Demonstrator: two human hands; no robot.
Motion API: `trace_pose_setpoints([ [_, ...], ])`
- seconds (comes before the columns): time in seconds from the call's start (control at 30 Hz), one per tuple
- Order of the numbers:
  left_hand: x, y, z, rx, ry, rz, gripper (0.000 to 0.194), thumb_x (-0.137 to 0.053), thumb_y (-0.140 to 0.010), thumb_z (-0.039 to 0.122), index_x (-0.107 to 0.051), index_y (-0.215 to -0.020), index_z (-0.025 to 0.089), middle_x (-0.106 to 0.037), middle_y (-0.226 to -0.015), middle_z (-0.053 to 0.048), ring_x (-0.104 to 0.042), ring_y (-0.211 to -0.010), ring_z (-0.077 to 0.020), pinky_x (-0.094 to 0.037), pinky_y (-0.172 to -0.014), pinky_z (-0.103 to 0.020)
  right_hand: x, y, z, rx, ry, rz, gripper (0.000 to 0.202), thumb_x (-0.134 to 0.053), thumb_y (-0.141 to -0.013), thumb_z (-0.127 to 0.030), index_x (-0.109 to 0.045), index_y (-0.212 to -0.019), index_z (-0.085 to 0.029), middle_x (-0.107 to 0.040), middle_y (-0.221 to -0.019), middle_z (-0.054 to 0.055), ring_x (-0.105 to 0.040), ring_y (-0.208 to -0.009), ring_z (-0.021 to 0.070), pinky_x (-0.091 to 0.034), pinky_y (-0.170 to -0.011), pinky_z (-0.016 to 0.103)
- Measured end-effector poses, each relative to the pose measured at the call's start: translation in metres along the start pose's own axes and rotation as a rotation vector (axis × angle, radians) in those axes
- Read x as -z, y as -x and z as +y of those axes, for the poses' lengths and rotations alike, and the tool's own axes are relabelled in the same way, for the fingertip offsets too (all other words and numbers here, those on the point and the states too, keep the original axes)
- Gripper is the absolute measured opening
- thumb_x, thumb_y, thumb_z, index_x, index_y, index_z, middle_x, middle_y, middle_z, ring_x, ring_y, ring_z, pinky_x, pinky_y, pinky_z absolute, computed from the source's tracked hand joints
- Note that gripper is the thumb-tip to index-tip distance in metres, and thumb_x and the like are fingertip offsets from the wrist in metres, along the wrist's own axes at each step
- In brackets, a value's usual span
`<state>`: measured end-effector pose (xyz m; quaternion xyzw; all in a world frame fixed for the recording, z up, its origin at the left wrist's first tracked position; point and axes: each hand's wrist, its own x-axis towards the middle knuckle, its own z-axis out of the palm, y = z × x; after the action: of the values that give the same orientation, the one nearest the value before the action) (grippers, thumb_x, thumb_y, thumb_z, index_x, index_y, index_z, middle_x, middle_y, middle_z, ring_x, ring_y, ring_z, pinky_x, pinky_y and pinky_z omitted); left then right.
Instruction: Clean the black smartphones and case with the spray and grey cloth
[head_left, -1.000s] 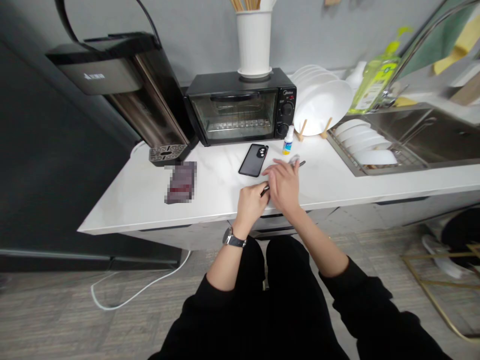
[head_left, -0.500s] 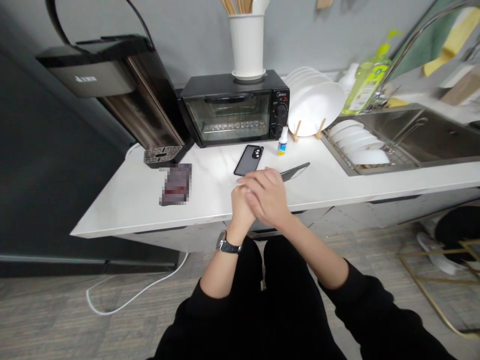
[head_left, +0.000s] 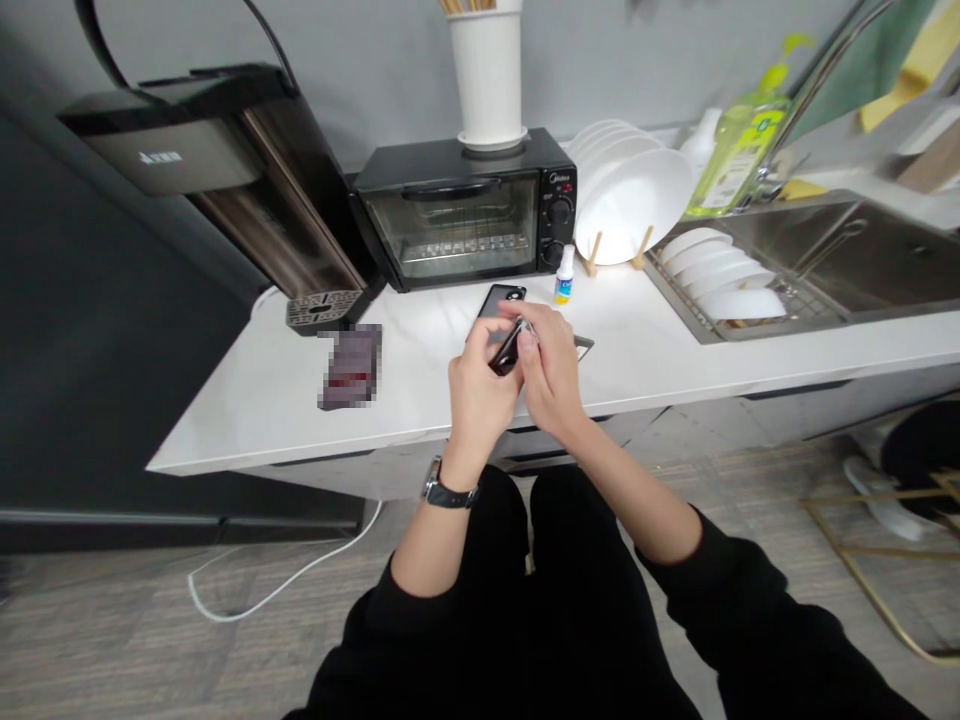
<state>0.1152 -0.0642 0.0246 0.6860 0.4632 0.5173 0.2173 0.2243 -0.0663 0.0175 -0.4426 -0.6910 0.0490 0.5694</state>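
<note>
My left hand (head_left: 480,385) curls its fingers around a dark, glossy object (head_left: 507,355), whose kind I cannot make out. My right hand (head_left: 553,365) closes on the upper end of the same object, where a small pale, shiny bit shows between the fingers. Both hands are above the counter's front part. Behind them lies a black-edged phone case (head_left: 493,303) with camera holes, partly covered by the fingers. A flat grey piece with a light border (head_left: 583,346) sticks out beside my right hand. A small white-capped spray bottle (head_left: 564,277) stands just beyond.
A pixelated flat item (head_left: 352,366) lies left on the white counter (head_left: 262,410), before a drink dispenser (head_left: 247,190). Behind are a toaster oven (head_left: 465,215) bearing a white holder (head_left: 489,80), and racked plates (head_left: 637,205). A sink (head_left: 847,250) with bowls (head_left: 739,275) sits right.
My hands were clasped over each other; now they have come apart slightly and the dark object shows between them. My right hand has turned, and the view has shifted a little.
</note>
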Motion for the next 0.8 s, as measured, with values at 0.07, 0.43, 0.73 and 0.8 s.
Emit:
trace_pose_setpoints([
  [0.07,-0.003,-0.001,-0.001,0.037,0.038,0.049,0.024,-0.071,-0.094,0.028,-0.062,-0.115,0.024,-0.073,-0.079,0.005,-0.065,-0.065,-0.0104,-0.049,-0.065,-0.019,-0.001,-0.002,0.004,-0.046,-0.051,0.011,0.043,-0.023,-0.113,-0.043,-0.057,-0.136,-0.028,-0.070,-0.126,0.009,-0.065,-0.120,0.0248,-0.049,-0.105,0.043],
  [0.43,-0.036,0.000,-0.040,0.018,0.086,-0.013,0.017,-0.074,-0.092,0.030,-0.073,-0.104,0.018,-0.080,-0.095,-0.004,-0.073,-0.084,-0.0180,-0.057,-0.077,-0.026,-0.009,-0.008,0.021,-0.275,-0.236,0.272,0.049,-0.022,-0.114,-0.050,-0.063,-0.111,-0.023,-0.069,-0.100,0.008,-0.067,-0.093,0.0208,-0.055,-0.081,0.035],
  [0.73,-0.038,0.009,-0.059,0.065,-0.144,-0.186,0.009,-0.066,-0.088,0.015,-0.071,-0.082,0.015,-0.073,-0.067,-0.005,-0.068,-0.063,-0.0214,-0.048,-0.061,-0.029,0.023,-0.047,0.019,0.406,0.329,-0.326,0.052,-0.028,-0.112,-0.054,-0.072,-0.102,-0.027,-0.069,-0.091,0.005,-0.059,-0.089,0.0237,-0.043,-0.086,0.041],
  [0.8,-0.038,0.009,-0.058,0.063,-0.100,-0.179,0.009,-0.066,-0.092,0.021,-0.073,-0.091,0.016,-0.076,-0.074,-0.005,-0.071,-0.069,-0.0216,-0.050,-0.065,-0.028,0.025,-0.048,0.024,0.323,0.367,-0.253,0.057,-0.025,-0.112,-0.057,-0.071,-0.103,-0.024,-0.068,-0.090,0.005,-0.059,-0.086,0.0228,-0.041,-0.078,0.038],
])
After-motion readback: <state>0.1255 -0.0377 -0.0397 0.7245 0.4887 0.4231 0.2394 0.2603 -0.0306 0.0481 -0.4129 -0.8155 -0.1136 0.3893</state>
